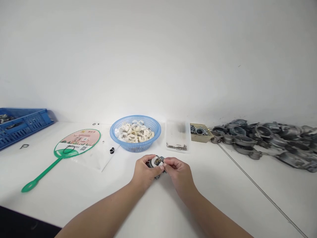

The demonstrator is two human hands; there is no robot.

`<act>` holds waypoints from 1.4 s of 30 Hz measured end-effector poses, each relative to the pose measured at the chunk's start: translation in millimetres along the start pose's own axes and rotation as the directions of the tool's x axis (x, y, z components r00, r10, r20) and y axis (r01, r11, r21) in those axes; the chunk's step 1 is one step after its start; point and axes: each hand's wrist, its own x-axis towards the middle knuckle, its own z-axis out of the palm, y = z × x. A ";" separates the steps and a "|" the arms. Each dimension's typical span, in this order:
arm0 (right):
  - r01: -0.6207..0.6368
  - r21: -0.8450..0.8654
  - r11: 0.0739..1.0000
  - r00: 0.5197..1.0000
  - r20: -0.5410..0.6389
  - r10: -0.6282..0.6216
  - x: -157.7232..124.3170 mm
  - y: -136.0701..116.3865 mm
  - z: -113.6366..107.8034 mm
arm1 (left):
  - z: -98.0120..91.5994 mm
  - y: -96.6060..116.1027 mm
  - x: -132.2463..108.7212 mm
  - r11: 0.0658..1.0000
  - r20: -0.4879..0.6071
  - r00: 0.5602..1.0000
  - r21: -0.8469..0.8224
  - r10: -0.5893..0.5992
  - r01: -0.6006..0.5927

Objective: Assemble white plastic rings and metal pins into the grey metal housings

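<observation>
On the white bench, grey castings crowd the back right corner; a blue basket sits by the back edge — seemingly for reach. Before it, the left hand grips a grey-and-white part, apparently steadying it — the right hand pinches its side.

Left grip holds a white-and-grey part, right grip touching it.
</observation>
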 end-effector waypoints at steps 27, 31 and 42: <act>0.248 -0.170 0.954 0.932 0.312 -0.187 8.3 -10.1 -15.2 | -16.4 0.4 11.1 0.999 0.234 0.972 -0.006 -0.033 0.035; 0.353 -0.302 0.885 0.913 0.317 -0.256 8.2 -15.1 -18.2 | -19.4 -0.7 13.6 0.998 0.288 0.957 -0.033 -0.033 0.044; 0.190 -0.093 0.977 0.904 0.404 -0.138 0.0 -12.9 -14.2 | -30.7 10.2 13.7 0.991 0.467 0.880 -0.045 -0.089 0.124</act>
